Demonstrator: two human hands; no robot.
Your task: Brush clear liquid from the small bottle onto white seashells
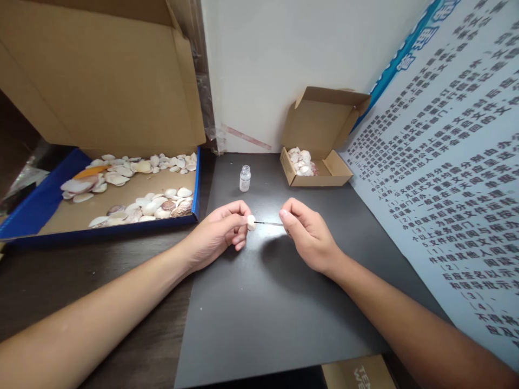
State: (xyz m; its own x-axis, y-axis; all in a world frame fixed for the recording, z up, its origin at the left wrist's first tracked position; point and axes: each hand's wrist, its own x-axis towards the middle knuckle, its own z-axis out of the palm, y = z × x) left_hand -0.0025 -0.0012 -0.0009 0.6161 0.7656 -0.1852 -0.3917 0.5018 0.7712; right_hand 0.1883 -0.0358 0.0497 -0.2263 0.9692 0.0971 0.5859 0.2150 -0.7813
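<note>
My left hand (221, 229) pinches a small white shell (251, 222) between thumb and fingers, just above a dark grey mat (267, 313). My right hand (306, 232) is closed on a thin dark brush (268, 223) whose tip touches the shell. Both hands hover close together over the mat's far half. A small clear bottle (245, 179) stands open on the mat just beyond them.
A large blue-rimmed cardboard tray (197, 183) with several shells lies at the left, its lid raised. A small open cardboard box (324, 175) with a few shells sits at the back right. A printed poster (446, 178) leans along the right side.
</note>
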